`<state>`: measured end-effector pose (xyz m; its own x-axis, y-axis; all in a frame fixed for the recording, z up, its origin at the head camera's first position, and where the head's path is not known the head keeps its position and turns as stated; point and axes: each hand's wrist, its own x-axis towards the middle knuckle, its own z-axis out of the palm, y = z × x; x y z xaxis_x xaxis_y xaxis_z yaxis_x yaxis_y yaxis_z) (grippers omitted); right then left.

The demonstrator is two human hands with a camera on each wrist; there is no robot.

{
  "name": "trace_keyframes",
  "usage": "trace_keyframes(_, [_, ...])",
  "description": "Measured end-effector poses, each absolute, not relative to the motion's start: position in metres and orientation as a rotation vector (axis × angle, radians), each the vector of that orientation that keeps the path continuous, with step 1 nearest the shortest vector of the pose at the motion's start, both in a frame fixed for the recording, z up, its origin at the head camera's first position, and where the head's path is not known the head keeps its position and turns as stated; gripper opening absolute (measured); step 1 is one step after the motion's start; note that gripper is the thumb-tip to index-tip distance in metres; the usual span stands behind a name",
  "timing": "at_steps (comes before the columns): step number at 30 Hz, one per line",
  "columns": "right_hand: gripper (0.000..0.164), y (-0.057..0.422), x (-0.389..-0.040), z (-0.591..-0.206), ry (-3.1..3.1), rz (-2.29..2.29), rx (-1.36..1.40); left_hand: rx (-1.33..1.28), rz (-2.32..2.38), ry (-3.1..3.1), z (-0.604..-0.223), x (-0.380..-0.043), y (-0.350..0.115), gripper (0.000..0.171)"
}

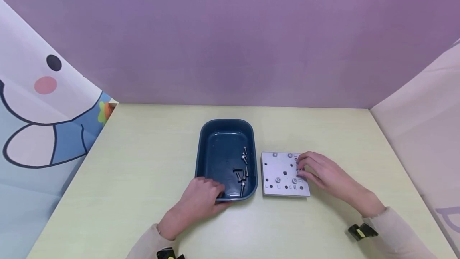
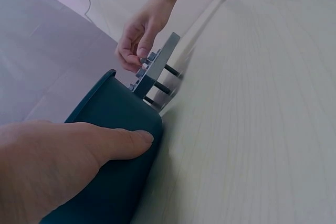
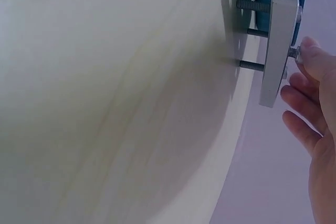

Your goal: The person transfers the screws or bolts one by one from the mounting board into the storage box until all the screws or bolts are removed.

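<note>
A silver metal plate (image 1: pixel 285 173) with drilled holes stands raised over the table on screws, whose threaded ends (image 3: pixel 252 65) stick out below it. Several socket-head screws (image 1: pixel 278 180) sit in its top face. At the plate's right edge my right hand (image 1: pixel 325 177) pinches the head of a screw (image 3: pixel 294 52) between thumb and finger; part of its thread shows above the plate. My left hand (image 1: pixel 203 195) grips the near left corner of a dark blue tray (image 1: pixel 225 123), its thumb (image 2: pixel 126 142) along the outer wall and its fingers over the rim.
Loose screws (image 1: pixel 242 187), several of them, lie along the tray's right side, one of them black. The tray stands just left of the plate on a pale wooden table (image 1: pixel 151 143). A purple backdrop (image 1: pixel 230 51) closes off the far edge, with printed cloth (image 1: pixel 46 139) at the left.
</note>
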<state>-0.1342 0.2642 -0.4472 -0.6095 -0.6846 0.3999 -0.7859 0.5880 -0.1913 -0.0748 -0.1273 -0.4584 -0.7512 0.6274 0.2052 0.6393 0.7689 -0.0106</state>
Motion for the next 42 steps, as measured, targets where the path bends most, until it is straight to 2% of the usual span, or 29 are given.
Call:
trace_keyframes(17, [0.026,0.259,-0.139,-0.428,-2.608,0.498,1.19,-1.002,-0.082,-2.785,-0.458,-0.074,-0.128,0.041])
trace_keyframes(42, [0.023,0.227,-0.171,-0.4,-2.608,0.495,1.261,-0.999,-0.086,-2.749,-0.461,-0.075,-0.128,0.042])
